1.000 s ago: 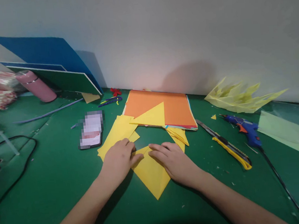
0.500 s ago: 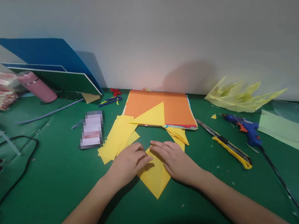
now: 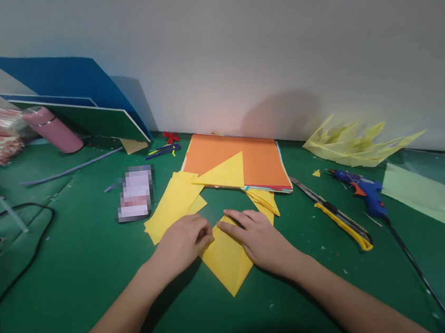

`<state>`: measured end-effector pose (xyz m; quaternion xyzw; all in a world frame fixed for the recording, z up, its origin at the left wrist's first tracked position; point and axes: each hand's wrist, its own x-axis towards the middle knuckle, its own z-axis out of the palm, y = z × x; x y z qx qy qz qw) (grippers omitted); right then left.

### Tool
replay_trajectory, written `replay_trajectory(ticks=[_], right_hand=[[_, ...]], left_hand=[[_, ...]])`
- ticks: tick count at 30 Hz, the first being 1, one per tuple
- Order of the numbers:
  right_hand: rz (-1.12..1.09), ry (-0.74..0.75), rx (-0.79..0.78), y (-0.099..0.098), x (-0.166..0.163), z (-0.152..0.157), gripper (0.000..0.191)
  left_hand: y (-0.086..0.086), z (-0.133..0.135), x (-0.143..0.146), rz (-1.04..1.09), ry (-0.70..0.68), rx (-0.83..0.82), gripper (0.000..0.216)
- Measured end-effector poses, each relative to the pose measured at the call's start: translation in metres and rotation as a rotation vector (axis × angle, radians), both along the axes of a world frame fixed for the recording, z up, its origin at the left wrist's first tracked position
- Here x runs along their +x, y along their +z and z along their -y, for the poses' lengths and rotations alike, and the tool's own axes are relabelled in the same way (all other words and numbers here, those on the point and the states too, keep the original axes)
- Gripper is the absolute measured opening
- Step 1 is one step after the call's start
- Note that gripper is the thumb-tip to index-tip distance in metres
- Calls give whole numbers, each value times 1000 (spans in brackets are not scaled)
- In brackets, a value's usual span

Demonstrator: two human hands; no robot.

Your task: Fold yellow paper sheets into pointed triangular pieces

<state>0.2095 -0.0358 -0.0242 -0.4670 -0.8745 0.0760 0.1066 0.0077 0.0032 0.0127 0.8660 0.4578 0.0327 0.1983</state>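
Yellow paper piece (image 3: 228,264) lying flat on the green table (image 3: 97,264), its lower corner pointing toward me at 6 o'clock. My left hand (image 3: 183,242) rests curled on its upper left edge, fingers drawn together with the tips pressing down; whether it pinches a flap I cannot tell. My right hand (image 3: 260,239) lies flat over the upper right part, fingers extended side by side and pointing toward 10 o'clock, index fingertip close to my left hand.

Handling, as I judge it: the sheet is thin, very light and limp, holds a crease, and would slide readily on the smooth mat unless pinned. It tears or wrinkles under a rough grip. Best held by flat pressure near a fold line, or by a light pinch at a free corner.

Surroundings: loose yellow sheets (image 3: 173,203) at 11 o'clock, just beside my left hand; a stack of coloured paper (image 3: 257,160) topped with orange at 12 o'clock, bearing a yellow triangle (image 3: 225,174); a utility knife (image 3: 339,220) at 3 o'clock, apart from my right hand; a glue gun (image 3: 362,191) beyond it. Open mat lies from 5 through 8 o'clock, toward me.
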Motion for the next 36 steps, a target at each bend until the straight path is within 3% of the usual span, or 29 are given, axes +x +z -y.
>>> replay_trajectory(ticks=[7,16,30,33,36], right_hand=[[16,-43,-20,-1,-4,-1,58],[23,-72,-34,-2,-5,-2,60],[-36,-62,-69,-2,-3,-2,62],[-84,-57,-54,-2,-2,-3,63],[-164,-26,-44,-1,-1,-4,64]], left_hand=[[5,0,-7,-36,26,-73,8],[1,0,-17,102,-56,-165,28],[6,-7,-31,99,-88,-223,32],[10,-8,-33,100,-137,-265,20],[12,-7,-28,47,-96,-274,15]])
